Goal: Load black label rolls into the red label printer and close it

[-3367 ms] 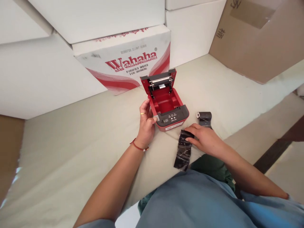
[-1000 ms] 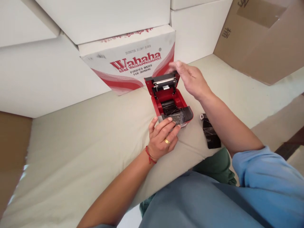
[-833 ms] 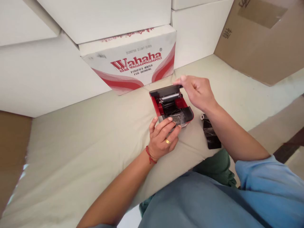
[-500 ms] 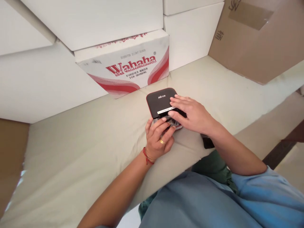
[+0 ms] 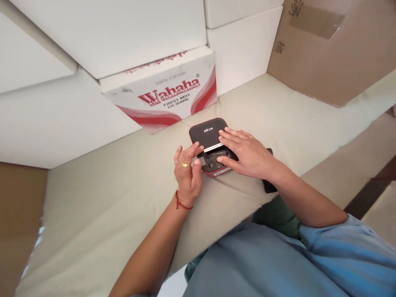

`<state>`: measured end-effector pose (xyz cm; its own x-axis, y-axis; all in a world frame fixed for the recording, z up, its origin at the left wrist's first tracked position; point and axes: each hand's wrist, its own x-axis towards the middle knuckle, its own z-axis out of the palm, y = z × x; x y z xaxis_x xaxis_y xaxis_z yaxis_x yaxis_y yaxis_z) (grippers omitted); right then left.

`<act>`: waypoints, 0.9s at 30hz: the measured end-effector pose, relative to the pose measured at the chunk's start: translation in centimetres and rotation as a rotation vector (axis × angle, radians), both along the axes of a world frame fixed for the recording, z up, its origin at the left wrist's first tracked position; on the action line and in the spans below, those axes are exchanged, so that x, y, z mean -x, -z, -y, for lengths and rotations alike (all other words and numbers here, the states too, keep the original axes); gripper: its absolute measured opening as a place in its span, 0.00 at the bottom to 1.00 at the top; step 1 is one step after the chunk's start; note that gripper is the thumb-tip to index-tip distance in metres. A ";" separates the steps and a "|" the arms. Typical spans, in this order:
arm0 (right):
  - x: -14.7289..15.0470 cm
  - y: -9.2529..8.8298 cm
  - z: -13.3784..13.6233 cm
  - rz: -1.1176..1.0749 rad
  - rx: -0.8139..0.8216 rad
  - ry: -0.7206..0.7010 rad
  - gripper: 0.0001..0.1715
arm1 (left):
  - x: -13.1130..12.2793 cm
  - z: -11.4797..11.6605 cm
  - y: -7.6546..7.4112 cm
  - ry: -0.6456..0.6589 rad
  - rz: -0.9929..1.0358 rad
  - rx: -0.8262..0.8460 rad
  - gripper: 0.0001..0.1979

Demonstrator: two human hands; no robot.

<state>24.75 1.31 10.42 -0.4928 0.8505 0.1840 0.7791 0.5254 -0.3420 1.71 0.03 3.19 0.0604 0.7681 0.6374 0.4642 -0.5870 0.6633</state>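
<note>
A small black device with a red edge (image 5: 202,136) lies on the cloth-covered surface, pale lettering on its top. A white label strip (image 5: 213,147) crosses its middle. Toward me its near part shows an uncovered dark recess (image 5: 211,158) with parts inside too small to name. My right hand (image 5: 244,152) rests flat over the device's right side, fingers stretched out, thumb over the recess. At the left edge, my left hand (image 5: 188,169) has its fingertips by the label strip and its thumb apart, gripping nothing visible. A flat black object (image 5: 269,186) lies partly hidden beneath my right wrist.
Behind the device stands a white and red Wahaha water carton (image 5: 167,99), with white boxes (image 5: 139,33) stacked around and above it. A brown cardboard box (image 5: 334,57) is at the back right, another brown panel (image 5: 21,206) at the far left. Cream cloth (image 5: 102,198) covers the surface.
My left hand has drawn back from the recess to the device's left edge and opened up, leaving the recess more visible. My right hand stays on the device. The view has shifted slightly.
</note>
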 end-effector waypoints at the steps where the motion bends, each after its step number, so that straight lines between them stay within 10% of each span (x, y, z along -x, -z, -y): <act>1: 0.0 0.3 0.1 -0.022 -0.007 0.012 0.36 | 0.0 -0.2 0.1 0.018 0.034 0.024 0.19; 10: -1.0 3.6 4.5 -0.364 -0.347 -0.074 0.14 | 0.1 -2.3 2.5 0.172 0.623 0.427 0.49; 16: -2.2 4.0 4.5 -0.405 -0.425 -0.192 0.18 | -0.3 -2.5 3.2 0.337 0.708 0.536 0.54; 27: 1.5 -4.6 -3.0 0.012 0.109 0.079 0.29 | 0.0 -3.0 4.9 0.305 0.494 0.403 0.44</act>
